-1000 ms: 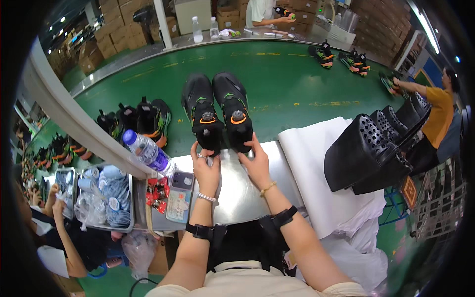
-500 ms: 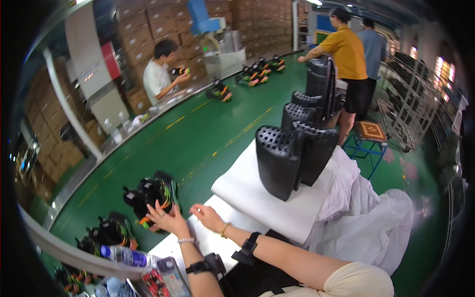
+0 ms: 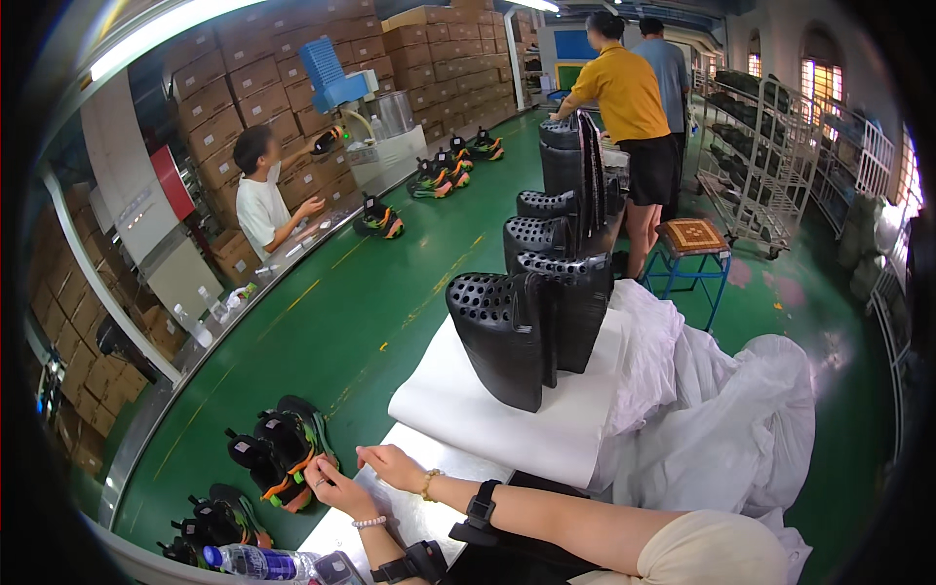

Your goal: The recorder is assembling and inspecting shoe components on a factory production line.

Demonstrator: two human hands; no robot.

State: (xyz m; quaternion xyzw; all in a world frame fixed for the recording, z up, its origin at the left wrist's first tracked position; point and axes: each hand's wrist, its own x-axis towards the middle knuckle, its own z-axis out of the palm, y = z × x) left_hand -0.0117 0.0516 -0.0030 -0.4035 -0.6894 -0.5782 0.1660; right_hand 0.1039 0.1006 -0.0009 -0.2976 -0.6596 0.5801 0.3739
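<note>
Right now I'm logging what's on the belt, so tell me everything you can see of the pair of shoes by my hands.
The pair of shoes is black with orange and green trim, looking like sporty synthetic footwear. The two lie side by side on the green belt, at the edge of the pale work surface. The left hand touches the nearer shoe; the right hand rests close beside.

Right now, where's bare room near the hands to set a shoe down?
Free: the green belt between the pair of shoes at the left hand and the stacked white sheets. A little grey tabletop shows under the right hand. Crowded: the belt edge with more shoes and a bottle.
</note>
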